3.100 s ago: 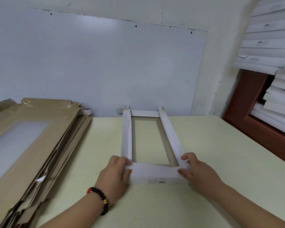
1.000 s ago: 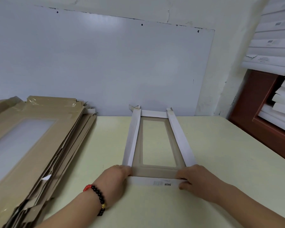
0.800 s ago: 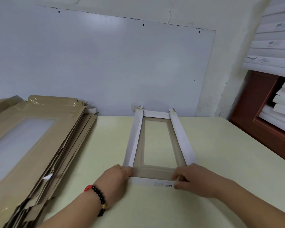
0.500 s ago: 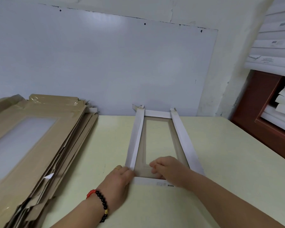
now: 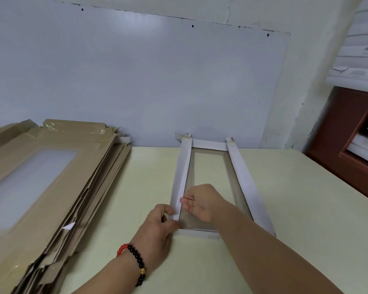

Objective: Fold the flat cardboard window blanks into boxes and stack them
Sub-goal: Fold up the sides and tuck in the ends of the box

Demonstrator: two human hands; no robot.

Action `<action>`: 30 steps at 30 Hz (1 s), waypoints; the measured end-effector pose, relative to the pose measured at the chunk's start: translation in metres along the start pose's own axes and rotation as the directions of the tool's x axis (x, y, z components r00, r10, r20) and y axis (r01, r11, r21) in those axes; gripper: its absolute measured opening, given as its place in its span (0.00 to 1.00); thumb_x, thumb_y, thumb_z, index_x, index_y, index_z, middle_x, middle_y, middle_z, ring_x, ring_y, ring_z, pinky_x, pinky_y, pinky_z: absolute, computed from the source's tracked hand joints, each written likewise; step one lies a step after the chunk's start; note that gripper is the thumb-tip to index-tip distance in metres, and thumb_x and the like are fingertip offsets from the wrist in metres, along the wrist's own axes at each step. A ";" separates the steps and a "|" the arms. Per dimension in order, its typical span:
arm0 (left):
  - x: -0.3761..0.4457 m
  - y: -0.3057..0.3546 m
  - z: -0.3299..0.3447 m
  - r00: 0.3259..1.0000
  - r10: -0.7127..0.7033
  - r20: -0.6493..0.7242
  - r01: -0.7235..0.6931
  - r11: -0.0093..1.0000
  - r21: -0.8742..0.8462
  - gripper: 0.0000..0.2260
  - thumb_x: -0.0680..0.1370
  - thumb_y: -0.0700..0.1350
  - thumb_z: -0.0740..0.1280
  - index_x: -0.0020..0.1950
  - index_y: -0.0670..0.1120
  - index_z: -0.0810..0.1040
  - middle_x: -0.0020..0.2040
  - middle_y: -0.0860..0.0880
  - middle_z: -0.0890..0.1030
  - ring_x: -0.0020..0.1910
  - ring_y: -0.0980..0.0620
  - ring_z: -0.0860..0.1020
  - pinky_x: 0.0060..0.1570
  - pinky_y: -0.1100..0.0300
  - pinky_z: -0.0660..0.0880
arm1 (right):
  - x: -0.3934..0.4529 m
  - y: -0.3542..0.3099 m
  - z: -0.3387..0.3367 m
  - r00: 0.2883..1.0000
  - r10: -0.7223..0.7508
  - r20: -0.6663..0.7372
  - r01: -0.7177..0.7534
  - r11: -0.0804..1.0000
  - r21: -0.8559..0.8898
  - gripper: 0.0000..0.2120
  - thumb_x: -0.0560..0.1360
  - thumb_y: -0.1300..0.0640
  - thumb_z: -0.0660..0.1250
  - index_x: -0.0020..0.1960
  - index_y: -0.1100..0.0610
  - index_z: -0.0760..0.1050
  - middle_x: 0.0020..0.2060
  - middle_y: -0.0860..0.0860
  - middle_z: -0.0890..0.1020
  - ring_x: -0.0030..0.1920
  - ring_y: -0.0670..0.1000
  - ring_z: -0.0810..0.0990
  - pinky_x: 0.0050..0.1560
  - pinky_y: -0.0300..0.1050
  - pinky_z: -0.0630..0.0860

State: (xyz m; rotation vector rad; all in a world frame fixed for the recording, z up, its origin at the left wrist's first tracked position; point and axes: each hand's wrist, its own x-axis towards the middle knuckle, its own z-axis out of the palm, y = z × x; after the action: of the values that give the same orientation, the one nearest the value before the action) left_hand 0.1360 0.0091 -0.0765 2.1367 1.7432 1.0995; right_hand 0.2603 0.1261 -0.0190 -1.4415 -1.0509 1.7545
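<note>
A long window box [image 5: 240, 172] lies on the table [image 5: 295, 198], white walls folded up around a brown base with a clear window. My left hand [image 5: 157, 228], a bead bracelet on its wrist, pinches the near left corner of the box from outside. My right hand [image 5: 202, 201] reaches across inside the box, fingers pressed against the inner face of the left wall. A tall pile of flat brown window blanks [image 5: 40, 187] lies at the left.
A white board [image 5: 136, 81] leans on the wall behind the table. At the right, white folded boxes [image 5: 361, 52] are stacked on and in a red-brown shelf unit [image 5: 344, 132]. The table's right edge runs diagonally at the right.
My right hand left the near right corner and crossed inside the box to the left wall. My left hand stayed at the near left corner. The near end flap went down flat.
</note>
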 end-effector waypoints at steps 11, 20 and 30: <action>0.003 0.004 -0.006 0.996 0.080 0.031 -0.080 0.997 0.006 0.15 0.75 0.32 0.64 0.51 0.51 0.81 0.53 0.53 0.72 0.43 0.53 0.73 0.44 0.60 0.73 | -0.015 0.019 0.003 0.983 -0.078 0.168 0.170 0.734 -0.658 0.08 0.70 0.63 0.65 0.32 0.57 0.75 0.26 0.53 0.78 0.26 0.50 0.74 0.26 0.36 0.67; 0.004 0.001 -0.004 0.997 0.013 0.074 -0.014 1.000 0.019 0.09 0.75 0.35 0.66 0.51 0.46 0.81 0.51 0.47 0.76 0.48 0.48 0.75 0.46 0.60 0.72 | -0.024 0.022 -0.002 0.937 -0.177 0.302 0.331 0.730 -0.598 0.33 0.73 0.65 0.67 0.74 0.56 0.59 0.44 0.53 0.78 0.37 0.48 0.76 0.36 0.37 0.73; 0.002 0.010 -0.009 0.990 0.079 0.114 -0.095 0.986 0.141 0.16 0.73 0.30 0.61 0.55 0.44 0.79 0.51 0.47 0.78 0.45 0.44 0.74 0.46 0.57 0.74 | -0.021 0.025 -0.006 0.853 -0.295 0.430 0.517 0.365 -0.774 0.33 0.72 0.56 0.72 0.73 0.52 0.62 0.39 0.45 0.77 0.42 0.48 0.77 0.49 0.46 0.78</action>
State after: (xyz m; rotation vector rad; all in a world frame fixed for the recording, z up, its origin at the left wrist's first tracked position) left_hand 0.1382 0.0056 -0.0636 2.3315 1.7461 0.8819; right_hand 0.2708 0.0972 -0.0319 -1.2846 -2.4605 0.9608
